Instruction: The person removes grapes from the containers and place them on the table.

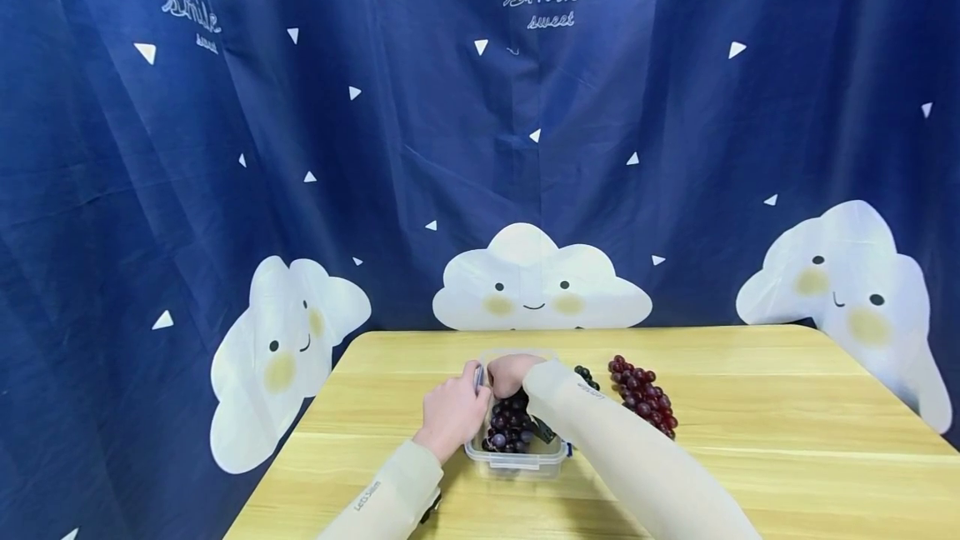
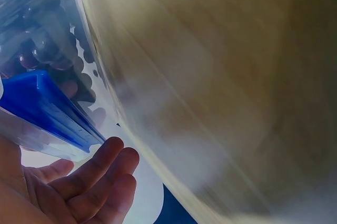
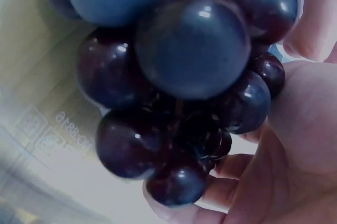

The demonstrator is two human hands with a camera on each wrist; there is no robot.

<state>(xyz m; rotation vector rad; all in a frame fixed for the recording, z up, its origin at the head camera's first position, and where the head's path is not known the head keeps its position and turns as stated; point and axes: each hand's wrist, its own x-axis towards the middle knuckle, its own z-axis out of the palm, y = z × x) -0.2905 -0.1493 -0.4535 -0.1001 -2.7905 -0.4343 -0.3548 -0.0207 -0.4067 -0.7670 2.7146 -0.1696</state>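
A clear plastic food box [image 1: 513, 462] with blue side latches stands on the table, a bunch of dark purple grapes [image 1: 512, 423] inside. My left hand [image 1: 453, 411] holds the box's left wall, thumb and finger either side of the blue latch [image 2: 50, 108]. In the left wrist view, its other fingers bend loosely below that latch. Reaching over the far part of the box, my right hand [image 1: 512, 375] grips the bunch. The right wrist view shows the grapes [image 3: 192, 42] close up, with fingers [image 3: 221, 190] curled behind them.
To the right of the box lies a bunch of red grapes [image 1: 643, 397], partly behind the right sleeve. Some dark green-black grapes [image 1: 587, 375] show between it and the box. A blue curtain [image 1: 525, 173] with clouds hangs behind the wooden table [image 1: 787, 440].
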